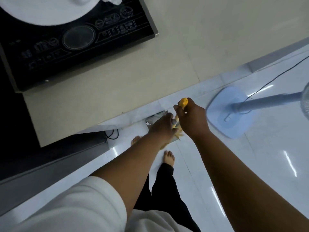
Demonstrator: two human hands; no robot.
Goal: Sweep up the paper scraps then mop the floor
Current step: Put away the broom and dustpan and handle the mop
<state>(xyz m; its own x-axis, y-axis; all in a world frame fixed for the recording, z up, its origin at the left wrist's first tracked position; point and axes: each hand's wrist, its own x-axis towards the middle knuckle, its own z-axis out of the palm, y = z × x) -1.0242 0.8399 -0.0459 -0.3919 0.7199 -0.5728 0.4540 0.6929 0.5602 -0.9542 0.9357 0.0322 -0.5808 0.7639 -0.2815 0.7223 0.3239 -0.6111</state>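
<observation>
Right hand (190, 118) grips the top of the yellow plastic broom handle (183, 102), left hand (161, 127) clutches it lower, near the pale bristles (179, 135) above the glossy white tile floor (250, 164). Looks light and stiff, so two spread grips should steer it fine.

Yellow caps your broom (183, 102), and its bristles (179, 135) are straw-coloured. The floor (250, 156) is glossy white, streaked with pale reflections. The fan base (220, 104) is pale blue and its cord (275, 76) black. The counter (117, 77) is beige, and the black cooktop (75, 42) carries fine grey line markings. Your sleeve (80, 203) is white, your trousers (165, 195) black.
</observation>
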